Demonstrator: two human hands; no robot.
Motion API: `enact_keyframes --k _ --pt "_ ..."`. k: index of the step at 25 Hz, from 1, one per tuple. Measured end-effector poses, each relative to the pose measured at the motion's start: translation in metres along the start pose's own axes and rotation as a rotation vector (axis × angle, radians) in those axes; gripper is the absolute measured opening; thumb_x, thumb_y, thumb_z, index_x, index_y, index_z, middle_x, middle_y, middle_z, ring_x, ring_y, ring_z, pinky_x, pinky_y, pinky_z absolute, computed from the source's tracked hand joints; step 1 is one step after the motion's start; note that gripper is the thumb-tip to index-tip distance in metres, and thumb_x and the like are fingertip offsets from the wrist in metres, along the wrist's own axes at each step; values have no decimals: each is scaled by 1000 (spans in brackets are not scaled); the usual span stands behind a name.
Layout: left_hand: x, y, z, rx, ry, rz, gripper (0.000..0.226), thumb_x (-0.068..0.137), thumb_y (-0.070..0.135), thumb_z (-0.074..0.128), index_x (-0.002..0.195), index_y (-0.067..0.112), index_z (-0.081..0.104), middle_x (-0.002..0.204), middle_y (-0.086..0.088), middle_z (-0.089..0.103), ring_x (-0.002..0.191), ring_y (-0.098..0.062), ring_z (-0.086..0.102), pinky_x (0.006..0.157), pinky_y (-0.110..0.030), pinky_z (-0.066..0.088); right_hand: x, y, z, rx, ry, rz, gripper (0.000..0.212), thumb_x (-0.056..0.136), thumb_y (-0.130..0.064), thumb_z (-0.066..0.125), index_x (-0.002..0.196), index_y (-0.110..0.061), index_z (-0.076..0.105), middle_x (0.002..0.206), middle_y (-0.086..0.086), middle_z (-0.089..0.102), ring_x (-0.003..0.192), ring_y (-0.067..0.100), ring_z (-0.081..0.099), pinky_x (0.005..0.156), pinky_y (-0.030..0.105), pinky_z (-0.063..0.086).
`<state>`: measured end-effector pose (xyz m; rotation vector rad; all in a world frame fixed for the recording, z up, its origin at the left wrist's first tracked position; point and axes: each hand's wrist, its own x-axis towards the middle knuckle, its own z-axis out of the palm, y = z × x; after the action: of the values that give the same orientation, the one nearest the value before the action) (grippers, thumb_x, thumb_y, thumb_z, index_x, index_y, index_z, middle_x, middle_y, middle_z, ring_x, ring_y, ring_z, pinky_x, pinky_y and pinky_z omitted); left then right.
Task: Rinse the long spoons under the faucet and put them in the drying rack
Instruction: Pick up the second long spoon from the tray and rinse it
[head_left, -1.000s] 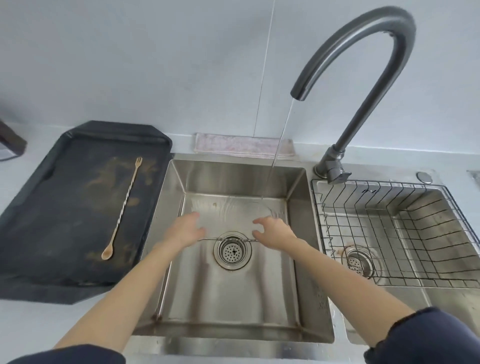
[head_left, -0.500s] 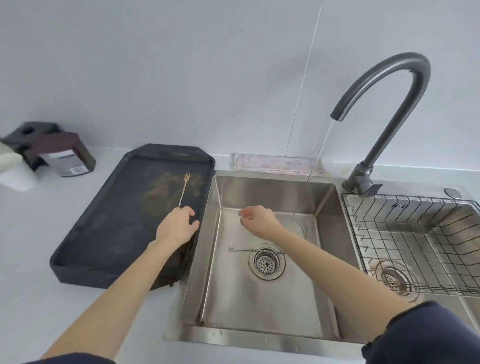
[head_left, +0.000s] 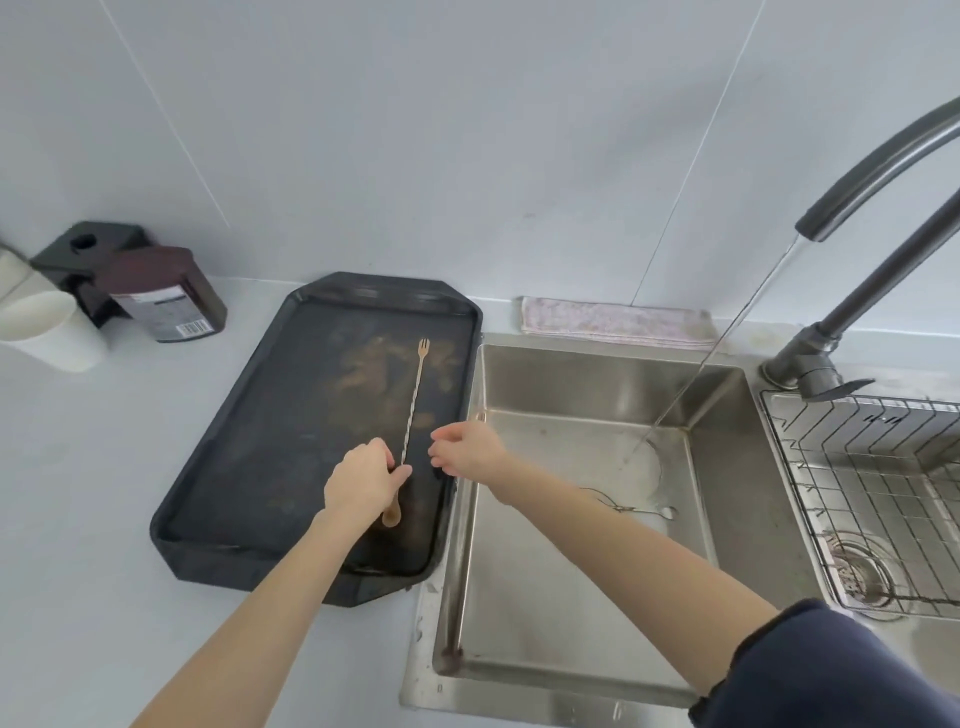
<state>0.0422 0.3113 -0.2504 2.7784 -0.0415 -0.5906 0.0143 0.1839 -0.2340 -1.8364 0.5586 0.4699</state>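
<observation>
While water runs from the faucet, left hand fingers pinch the gold spoon on the tray, right hand fingers loosely spread just beside it.

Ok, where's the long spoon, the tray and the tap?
spoon (head_left: 412, 410): head view, on the twisted middle of its handle.
tray (head_left: 260, 415): head view, on a bare patch of its dark floor.
tap (head_left: 883, 291): head view, on the straight grey neck above the base.

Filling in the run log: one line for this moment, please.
left hand: closing on long spoon in black tray | right hand: open, empty | faucet: running | silver spoon: in sink
</observation>
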Motion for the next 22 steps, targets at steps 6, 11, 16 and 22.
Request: enact_keyframes --k 6,11,16,22 --pt "8 3 2 36 -18 -44 25 90 25 54 106 7 62 109 -14 67 101 -31 63 83 -36 50 23 2 20 61 -40 85 31 90 -4 48 115 13 55 120 27 63 116 34 59 105 44 45" --pt "2 4 -2 -126 -43 -62 21 87 19 57 97 5 68 105 -16 70 99 -34 63 83 -35 49 24 0 30 277 -27 124 19 89 2 47 90 5 66 95 28 65 93 30 65 89 33 54" --pt "-15 12 -5 -281 -4 -14 22 89 21 55 102 7 65 106 -13 70 100 -28 63 89 -35 49 7 -6 14 509 -57 154 25 92 8 38 83 -5 59 85 15 56 72 20 59 66 16 55" --pt "-40 41 -2 -481 -83 94 5 87 18 56 87 17 61 88 -1 63 90 -19 58 88 -34 47 -24 -3 -36 686 -1 41 37 93 2 47 130 6 43 130 26 57 122 34 56 100 33 46"
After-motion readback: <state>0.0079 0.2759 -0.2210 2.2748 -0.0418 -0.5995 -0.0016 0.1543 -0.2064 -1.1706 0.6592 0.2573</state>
